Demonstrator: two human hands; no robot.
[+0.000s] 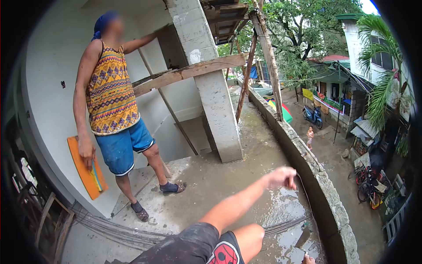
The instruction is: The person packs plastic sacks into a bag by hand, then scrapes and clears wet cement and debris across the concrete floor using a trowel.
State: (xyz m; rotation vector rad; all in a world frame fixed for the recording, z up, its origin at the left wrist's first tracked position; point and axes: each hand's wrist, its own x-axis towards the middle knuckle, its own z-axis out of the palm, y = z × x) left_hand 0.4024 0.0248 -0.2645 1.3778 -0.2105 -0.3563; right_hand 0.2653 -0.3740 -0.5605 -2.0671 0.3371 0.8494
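Note:
My left hand [283, 177] reaches out over the wet concrete floor [263, 145], close to a low concrete wall [318, 185]. Its fingers are loosely bent and a little blurred, with nothing visible in them. At the bottom edge, my right hand [308, 259] shows only in part, closed around the handle of a trowel. The trowel's grey blade [303, 237] points up and away from me over the puddled floor. My bent knee [249, 240] is between the two arms.
A person [113, 88] stands at left holding an orange board [84, 167], one arm raised to a concrete column [215, 92]. A wooden plank [193, 72] crosses the column. Steel bars [127, 233] lie across the floor. Beyond the wall, a child [310, 137] stands below near a motorcycle [313, 115].

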